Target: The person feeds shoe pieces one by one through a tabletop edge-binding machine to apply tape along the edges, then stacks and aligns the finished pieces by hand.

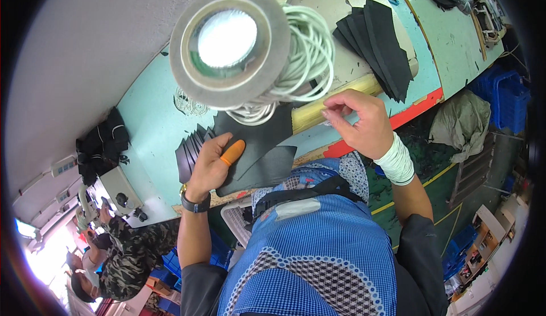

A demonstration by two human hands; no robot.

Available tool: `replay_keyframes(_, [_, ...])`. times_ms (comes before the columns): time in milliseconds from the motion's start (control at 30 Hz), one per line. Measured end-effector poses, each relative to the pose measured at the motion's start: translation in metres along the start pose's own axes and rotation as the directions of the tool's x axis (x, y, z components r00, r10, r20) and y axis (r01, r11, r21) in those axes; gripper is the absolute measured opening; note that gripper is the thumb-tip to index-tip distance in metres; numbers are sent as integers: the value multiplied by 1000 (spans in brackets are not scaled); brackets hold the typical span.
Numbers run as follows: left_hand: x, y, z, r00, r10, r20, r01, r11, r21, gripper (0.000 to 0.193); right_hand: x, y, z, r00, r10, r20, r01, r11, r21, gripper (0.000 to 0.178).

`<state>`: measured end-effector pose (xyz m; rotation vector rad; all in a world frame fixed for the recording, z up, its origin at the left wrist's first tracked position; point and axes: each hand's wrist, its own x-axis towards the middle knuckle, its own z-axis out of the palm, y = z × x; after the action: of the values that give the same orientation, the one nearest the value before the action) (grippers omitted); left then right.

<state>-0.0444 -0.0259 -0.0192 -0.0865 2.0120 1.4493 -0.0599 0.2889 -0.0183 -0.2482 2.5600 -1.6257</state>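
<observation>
My left hand [211, 167] is closed on the edge of black sheet pieces [267, 165], its thumb in an orange finger cot [232, 152] pressed on top. These flat, leather-like pieces lie along the table's near edge. Beside that hand stands a fanned row of dark pieces [187, 156]. My right hand [361, 121] hovers to the right, over the yellow edge of a machine bed [335, 101]. Its thumb and forefinger are drawn together in a pinch; what is between them, if anything, is too small to tell. White cord [396, 159] is wound around my right wrist.
A round lamp [227, 37] and a hank of white cord [307, 54] hang over the work, hiding part of it. More black pieces [378, 49] lie fanned at the far right. A person in camouflage [133, 248] works at left. Blue crates [500, 97] stand at right.
</observation>
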Motion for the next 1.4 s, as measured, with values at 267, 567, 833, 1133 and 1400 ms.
replay_keyframes(267, [0, 12, 5, 999, 38, -28, -38, 999, 3, 20, 25, 3, 10, 970, -234, 64, 242, 904, -352, 47])
replay_keyframes(567, [33, 25, 10, 989, 106, 103, -111, 993, 45, 20, -8, -11, -25, 997, 12, -77, -29, 976, -214, 23])
replay_keyframes(833, [17, -6, -13, 994, -81, 77, 87, 993, -75, 23, -9, -13, -44, 946, -25, 324, 25, 1000, 3, 13])
replay_keyframes(1133, [45, 28, 23, 986, 158, 50, -161, 986, 46, 21, 3, -2, -10, 992, -88, 95, 120, 900, -418, 23])
replay_keyframes(1400, [17, -1, -10, 991, -109, 72, 117, 986, -118, 24, -16, -16, -47, 982, 111, 150, -101, 992, -71, 13])
